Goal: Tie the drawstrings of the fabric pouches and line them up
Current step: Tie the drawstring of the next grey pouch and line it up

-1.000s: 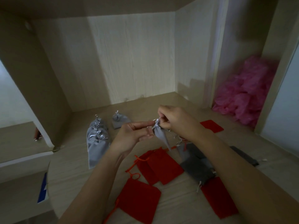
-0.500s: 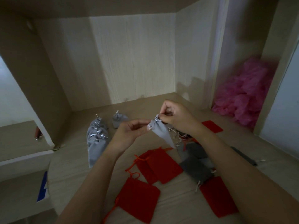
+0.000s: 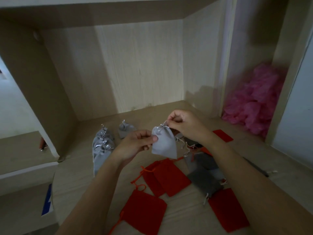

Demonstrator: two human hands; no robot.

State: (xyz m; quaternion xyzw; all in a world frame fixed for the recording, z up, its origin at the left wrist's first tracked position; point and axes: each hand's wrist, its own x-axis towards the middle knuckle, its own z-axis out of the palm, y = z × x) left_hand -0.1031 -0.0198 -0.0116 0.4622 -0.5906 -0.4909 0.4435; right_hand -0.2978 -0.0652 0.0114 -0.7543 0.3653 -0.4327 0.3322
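On the pale wooden desk surface (image 3: 184,215), red pouches (image 3: 144,212) and a dark grey pouch (image 3: 203,182) lie flat nearest. Above them the left hand (image 3: 135,145) pinches the side of a light grey pouch (image 3: 164,145) held in the air, while the right hand (image 3: 186,124), fingers curled, pinches its silver drawstring (image 3: 162,127). Farther back lie a row of tied grey pouches (image 3: 101,146) and a pink heap (image 3: 257,106).

Matt, seemingly velvety grey pouch (image 3: 163,143)
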